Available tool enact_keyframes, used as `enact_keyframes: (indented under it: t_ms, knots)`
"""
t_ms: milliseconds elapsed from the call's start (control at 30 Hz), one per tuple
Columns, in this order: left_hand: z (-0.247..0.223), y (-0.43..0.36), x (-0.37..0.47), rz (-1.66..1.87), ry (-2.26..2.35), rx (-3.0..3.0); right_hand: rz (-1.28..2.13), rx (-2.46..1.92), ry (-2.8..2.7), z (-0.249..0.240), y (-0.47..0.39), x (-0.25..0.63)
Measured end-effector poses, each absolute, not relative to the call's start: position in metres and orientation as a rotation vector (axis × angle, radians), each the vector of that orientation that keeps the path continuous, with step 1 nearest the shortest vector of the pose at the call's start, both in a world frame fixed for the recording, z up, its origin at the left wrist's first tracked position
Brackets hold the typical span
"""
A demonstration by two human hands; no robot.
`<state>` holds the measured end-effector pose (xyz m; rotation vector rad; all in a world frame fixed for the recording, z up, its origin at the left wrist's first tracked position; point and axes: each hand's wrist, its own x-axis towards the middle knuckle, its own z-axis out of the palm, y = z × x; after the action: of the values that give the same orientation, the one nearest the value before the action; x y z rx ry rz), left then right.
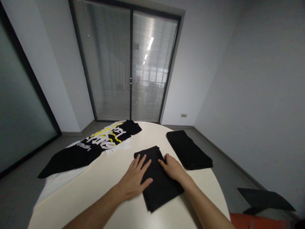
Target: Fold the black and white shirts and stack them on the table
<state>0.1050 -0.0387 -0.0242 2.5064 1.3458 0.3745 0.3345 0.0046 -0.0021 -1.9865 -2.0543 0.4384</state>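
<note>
A folded black cloth point(158, 184) lies on the pale round table point(114, 168) in front of me. Across its left side rests my left hand point(134, 179), its fingers spread flat. My right hand point(172, 167) is at the cloth's upper right edge, thumb on top and fingers curled at the border, pinching it. Right of that hand lies a second folded black cloth point(188, 149), which neither hand touches. On the left side of the table, a black shirt with white and yellow print point(95, 148) is spread over a white garment point(60, 179).
Past the table's lower right edge are a dark, flat-topped object point(267, 198) and something red-orange point(240, 221). Beyond the far edge stands a glass partition with blinds point(150, 86). Grey-white walls rise on both sides, with a socket point(183, 115) low on the far wall.
</note>
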Motion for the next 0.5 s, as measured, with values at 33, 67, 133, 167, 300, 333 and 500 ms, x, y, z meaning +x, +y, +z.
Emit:
enact_keyframes:
  t_ms: [33, 67, 133, 167, 300, 333, 500]
  knots:
    - [-0.024, -0.038, 0.104, 0.368, 1.351, 2.504, 0.448, -1.969, -2.046, -0.002, 0.005, 0.335]
    - [-0.025, -0.038, 0.102, 0.362, 1.365, 2.501, 0.455, -1.951, -2.039, -0.001, 0.006, 0.336]
    - [-0.027, -0.037, 0.100, 0.354, 1.385, 2.502, 0.461, -1.912, -2.028, 0.000, 0.006, 0.337]
    - [-0.028, -0.036, 0.099, 0.350, 1.384, 2.505, 0.461, -1.889, -2.024, 0.001, 0.007, 0.337]
    - [-0.028, -0.035, 0.097, 0.328, 1.391, 2.478, 0.432, -1.781, -2.010, 0.014, 0.012, 0.348]
    - [-0.028, -0.035, 0.096, 0.317, 1.398, 2.464, 0.415, -1.762, -2.007, 0.019, 0.015, 0.354]
    - [-0.030, -0.034, 0.094, 0.267, 1.389, 2.463, 0.257, -1.781, -2.025, 0.049, 0.040, 0.389]
